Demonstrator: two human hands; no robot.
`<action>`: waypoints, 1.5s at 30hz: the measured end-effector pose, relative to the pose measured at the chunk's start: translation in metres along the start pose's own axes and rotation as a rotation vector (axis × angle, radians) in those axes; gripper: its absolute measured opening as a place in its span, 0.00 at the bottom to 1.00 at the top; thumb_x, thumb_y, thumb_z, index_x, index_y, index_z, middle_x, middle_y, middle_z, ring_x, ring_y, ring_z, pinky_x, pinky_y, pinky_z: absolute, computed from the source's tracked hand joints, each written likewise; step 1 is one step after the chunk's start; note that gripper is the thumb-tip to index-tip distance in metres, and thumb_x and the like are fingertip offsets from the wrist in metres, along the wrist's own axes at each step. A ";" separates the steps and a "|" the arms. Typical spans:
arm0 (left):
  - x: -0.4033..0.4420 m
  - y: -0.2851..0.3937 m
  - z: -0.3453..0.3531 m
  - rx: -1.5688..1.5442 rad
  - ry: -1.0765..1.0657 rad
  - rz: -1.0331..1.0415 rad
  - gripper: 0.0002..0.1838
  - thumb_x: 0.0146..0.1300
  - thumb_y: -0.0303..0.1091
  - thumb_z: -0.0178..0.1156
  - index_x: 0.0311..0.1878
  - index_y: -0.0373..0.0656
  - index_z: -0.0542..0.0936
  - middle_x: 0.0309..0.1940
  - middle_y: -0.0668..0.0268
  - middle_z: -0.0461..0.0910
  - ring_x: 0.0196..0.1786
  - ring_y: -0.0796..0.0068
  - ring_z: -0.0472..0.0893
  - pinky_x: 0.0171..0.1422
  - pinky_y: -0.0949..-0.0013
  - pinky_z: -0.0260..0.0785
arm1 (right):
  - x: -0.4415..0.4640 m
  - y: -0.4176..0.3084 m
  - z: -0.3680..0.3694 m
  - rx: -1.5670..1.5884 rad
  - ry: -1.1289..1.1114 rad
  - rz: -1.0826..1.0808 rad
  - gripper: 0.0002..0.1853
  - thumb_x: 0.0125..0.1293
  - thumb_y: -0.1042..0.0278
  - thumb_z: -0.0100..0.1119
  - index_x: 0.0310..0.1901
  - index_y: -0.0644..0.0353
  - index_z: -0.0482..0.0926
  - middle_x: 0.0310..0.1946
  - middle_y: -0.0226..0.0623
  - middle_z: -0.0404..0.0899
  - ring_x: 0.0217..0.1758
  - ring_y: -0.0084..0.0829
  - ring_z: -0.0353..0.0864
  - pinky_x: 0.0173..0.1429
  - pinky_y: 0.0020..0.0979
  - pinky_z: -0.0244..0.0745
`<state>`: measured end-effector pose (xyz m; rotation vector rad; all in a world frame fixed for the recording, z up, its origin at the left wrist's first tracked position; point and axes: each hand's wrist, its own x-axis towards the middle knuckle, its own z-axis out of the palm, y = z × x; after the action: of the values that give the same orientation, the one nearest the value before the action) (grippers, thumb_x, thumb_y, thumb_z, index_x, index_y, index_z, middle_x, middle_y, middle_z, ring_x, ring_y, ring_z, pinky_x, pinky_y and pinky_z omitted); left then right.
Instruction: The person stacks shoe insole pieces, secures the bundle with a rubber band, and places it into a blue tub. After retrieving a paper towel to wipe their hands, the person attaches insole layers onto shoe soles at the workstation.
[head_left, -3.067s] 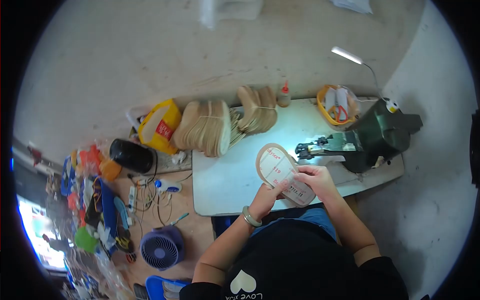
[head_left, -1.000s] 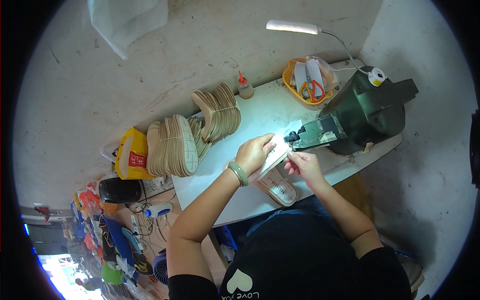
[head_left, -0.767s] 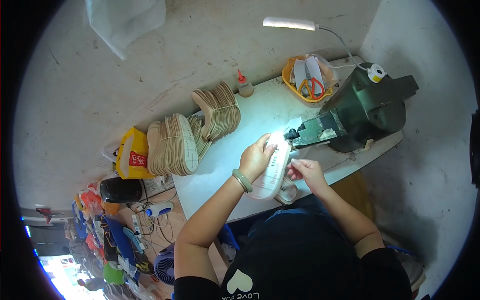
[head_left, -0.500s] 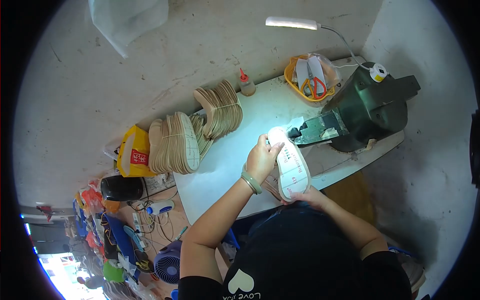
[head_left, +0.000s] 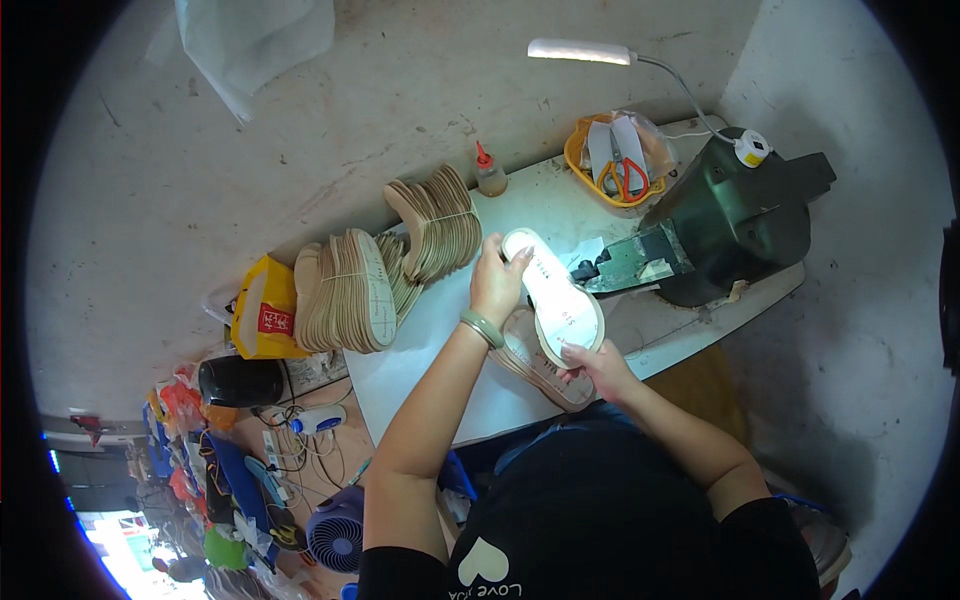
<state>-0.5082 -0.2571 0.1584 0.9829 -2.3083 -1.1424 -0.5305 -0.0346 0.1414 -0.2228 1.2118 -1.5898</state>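
A pale shoe insole (head_left: 562, 300) with printed marks is held up at a slant between both hands in the head view. My left hand (head_left: 495, 283), a green bangle on its wrist, grips the narrower far end with the thumb on top. My right hand (head_left: 600, 371) pinches the wider near end, its thumb lying on the printed face. Below the held piece, more insoles (head_left: 522, 345) lie on the white table (head_left: 415, 395), partly covered by it. Just right of the held insole is the arm of a dark green machine (head_left: 740, 220).
Tied bundles of insoles (head_left: 345, 290) stand at the table's left, with another bundle (head_left: 440, 222) behind. A red-tipped bottle (head_left: 490, 170) and a yellow basket (head_left: 618, 185) with scissors are along the wall. A lamp (head_left: 580, 51) hangs above. A yellow bag (head_left: 262, 310) stands left.
The insole has moved left, away from the machine's arm, and is tilted more. Both hands moved with it, the right hand rising, and the insoles on the table show more.
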 end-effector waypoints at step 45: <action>-0.065 0.030 0.003 -0.219 -0.114 -0.162 0.23 0.63 0.45 0.64 0.51 0.36 0.74 0.37 0.52 0.85 0.40 0.57 0.85 0.44 0.61 0.75 | -0.030 -0.002 -0.022 -0.013 -0.033 0.000 0.15 0.71 0.69 0.57 0.55 0.65 0.77 0.46 0.31 0.82 0.47 0.19 0.80 0.53 0.24 0.74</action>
<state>-0.4788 -0.1955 0.1785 1.0591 -2.1607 -1.5172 -0.5342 0.0025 0.1450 -0.2570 1.1967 -1.5730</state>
